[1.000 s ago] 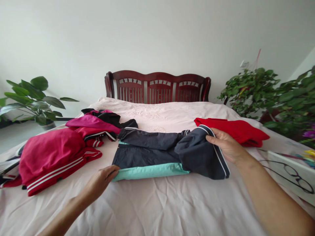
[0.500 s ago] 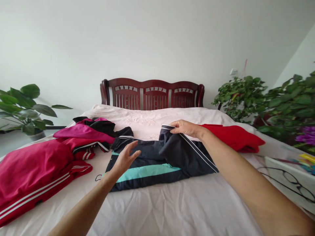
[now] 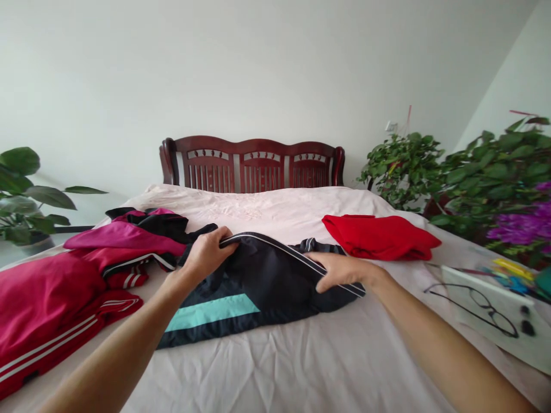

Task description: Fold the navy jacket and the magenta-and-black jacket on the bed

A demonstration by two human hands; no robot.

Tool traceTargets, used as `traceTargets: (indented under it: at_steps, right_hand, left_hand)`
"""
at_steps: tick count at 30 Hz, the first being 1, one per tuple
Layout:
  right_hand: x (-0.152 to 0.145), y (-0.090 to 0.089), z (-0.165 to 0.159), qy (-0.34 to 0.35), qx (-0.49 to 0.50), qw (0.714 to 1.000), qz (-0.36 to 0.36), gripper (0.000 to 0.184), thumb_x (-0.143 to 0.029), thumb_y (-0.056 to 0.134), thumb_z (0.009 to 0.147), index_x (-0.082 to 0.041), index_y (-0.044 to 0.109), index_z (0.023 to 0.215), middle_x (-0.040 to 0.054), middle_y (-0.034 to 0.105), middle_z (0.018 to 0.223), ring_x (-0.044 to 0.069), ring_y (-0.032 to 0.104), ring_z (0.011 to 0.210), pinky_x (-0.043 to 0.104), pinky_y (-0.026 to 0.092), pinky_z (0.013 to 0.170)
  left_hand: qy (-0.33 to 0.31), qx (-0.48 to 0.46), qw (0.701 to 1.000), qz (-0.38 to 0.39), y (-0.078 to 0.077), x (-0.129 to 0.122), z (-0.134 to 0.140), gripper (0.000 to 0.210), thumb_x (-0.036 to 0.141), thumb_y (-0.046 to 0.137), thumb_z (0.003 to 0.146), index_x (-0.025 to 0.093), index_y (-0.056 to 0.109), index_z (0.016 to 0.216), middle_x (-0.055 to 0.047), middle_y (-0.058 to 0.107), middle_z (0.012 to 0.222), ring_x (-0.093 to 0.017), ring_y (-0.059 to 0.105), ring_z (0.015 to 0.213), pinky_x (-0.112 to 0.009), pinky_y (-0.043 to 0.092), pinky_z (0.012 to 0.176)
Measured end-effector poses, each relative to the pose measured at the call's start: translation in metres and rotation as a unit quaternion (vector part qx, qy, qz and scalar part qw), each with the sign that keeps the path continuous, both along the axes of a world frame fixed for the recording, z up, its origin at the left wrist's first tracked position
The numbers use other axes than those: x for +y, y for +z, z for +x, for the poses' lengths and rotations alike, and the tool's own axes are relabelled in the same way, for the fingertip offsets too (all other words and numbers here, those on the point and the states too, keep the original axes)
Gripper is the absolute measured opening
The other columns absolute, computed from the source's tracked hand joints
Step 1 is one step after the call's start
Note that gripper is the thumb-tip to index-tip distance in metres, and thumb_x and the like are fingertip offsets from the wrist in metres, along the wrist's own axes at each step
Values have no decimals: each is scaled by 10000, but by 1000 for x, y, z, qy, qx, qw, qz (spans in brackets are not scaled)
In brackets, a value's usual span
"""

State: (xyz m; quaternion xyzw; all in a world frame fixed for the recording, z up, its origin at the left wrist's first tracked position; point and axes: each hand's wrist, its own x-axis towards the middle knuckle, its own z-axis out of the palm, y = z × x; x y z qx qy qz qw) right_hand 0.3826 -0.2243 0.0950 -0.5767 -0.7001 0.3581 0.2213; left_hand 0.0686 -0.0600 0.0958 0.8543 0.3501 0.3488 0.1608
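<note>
A dark navy jacket (image 3: 279, 281) with a teal band and white-piped sleeve lies folded on the bed in front of me. My left hand (image 3: 209, 249) is closed on the white-piped edge of its sleeve, lifting that edge a little, thumb on the near side. Farther right along the same piping, my right hand (image 3: 340, 269) has the sleeve between thumb and fingers; some fingertips are hidden by the cloth. Beyond that hand, a striped bit of dark cloth pokes up.
Pink-red clothes (image 3: 47, 310) with white stripes are heaped at left. A folded red garment (image 3: 379, 236) lies at right. Glasses (image 3: 491, 310) rest on a pale board near the bed's right edge. Behind stands a wooden headboard (image 3: 262, 166); leafy plants (image 3: 404, 166) flank the bed.
My left hand has gone from hovering open to gripping the sleeve edge. My right hand has moved down and right along the sleeve, which now covers more of the teal band. The view has turned right.
</note>
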Motion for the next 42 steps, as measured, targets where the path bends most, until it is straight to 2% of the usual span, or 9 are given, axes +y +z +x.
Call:
traceTargets:
  at_steps: [3, 6, 11, 17, 23, 28, 36, 38, 42]
  right_hand:
    - [-25, -34, 21, -82, -118, 989, 16, 466, -149, 663, 652, -210, 703, 1113, 34, 722, 1041, 255, 653, 968, 337, 494, 876]
    - [-33, -64, 41, -180, -162, 964, 110, 347, -183, 595, 743, -195, 721, 1066, 70, 712, 1081, 264, 640, 1025, 365, 468, 935]
    - [-30, -104, 54, -259, -207, 916, 224, 333, -227, 483, 883, -237, 694, 1141, 70, 679, 1147, 234, 631, 1066, 349, 475, 936]
    - [-28, -143, 41, -350, -333, 850, 209, 396, -148, 414, 919, -283, 694, 1164, 49, 647, 1100, 180, 636, 947, 263, 465, 688]
    - [-28, -155, 43, -355, -412, 799, 255, 356, -142, 450, 917, -262, 716, 1121, 65, 654, 1014, 221, 588, 909, 330, 439, 774]
    - [-29, -160, 47, -405, -366, 795, 264, 266, -177, 521, 889, -221, 640, 1123, 53, 665, 1027, 212, 615, 893, 324, 438, 736]
    - [-32, -160, 49, -439, -340, 787, 268, 207, -198, 477, 906, -241, 622, 1047, 34, 663, 1083, 184, 636, 875, 298, 424, 703]
    - [-33, -161, 50, -440, -334, 789, 269, 198, -180, 496, 878, -235, 628, 1015, 34, 669, 1055, 185, 637, 871, 295, 429, 704]
    - [-33, -161, 50, -424, -341, 795, 269, 223, -130, 512, 816, -226, 650, 964, 36, 678, 976, 210, 623, 885, 319, 436, 746]
  left_hand:
    - [20, 83, 993, 84, 14, -6, -18, 140, 339, 587, 847, 207, 573, 801, 25, 591, 743, -151, 552, 681, -252, 327, 604]
    - [9, 148, 978, 148, 13, -18, -34, 116, 325, 525, 901, 226, 585, 910, 1, 606, 899, -167, 584, 775, -258, 357, 622]
    - [-1, 234, 960, 155, -19, -38, -68, 193, 221, 482, 908, 262, 592, 1062, -10, 599, 931, -182, 610, 811, -269, 397, 640]
    - [19, 256, 955, 150, -59, -46, -114, 373, 71, 493, 800, 292, 595, 1083, -4, 623, 1060, -203, 611, 954, -282, 429, 721]
    - [51, 212, 957, 193, -93, -57, -130, 294, 124, 464, 899, 278, 628, 1088, -13, 628, 1026, -193, 599, 907, -283, 445, 711]
    - [25, 186, 953, 239, -116, -67, -129, 369, 62, 448, 892, 280, 646, 1115, -11, 652, 1093, -188, 589, 901, -308, 446, 801]
    - [150, 21, 915, 373, -74, -56, -127, 302, 69, 529, 842, 273, 697, 989, -23, 682, 1072, -242, 593, 934, -390, 420, 865]
    - [128, 59, 930, 340, -78, -51, -126, 306, 70, 528, 835, 286, 695, 974, 1, 693, 1048, -234, 599, 934, -368, 420, 846]
    - [84, 168, 972, 144, -98, -38, -130, 277, 80, 530, 784, 277, 671, 918, 29, 690, 943, -187, 624, 863, -286, 437, 746]
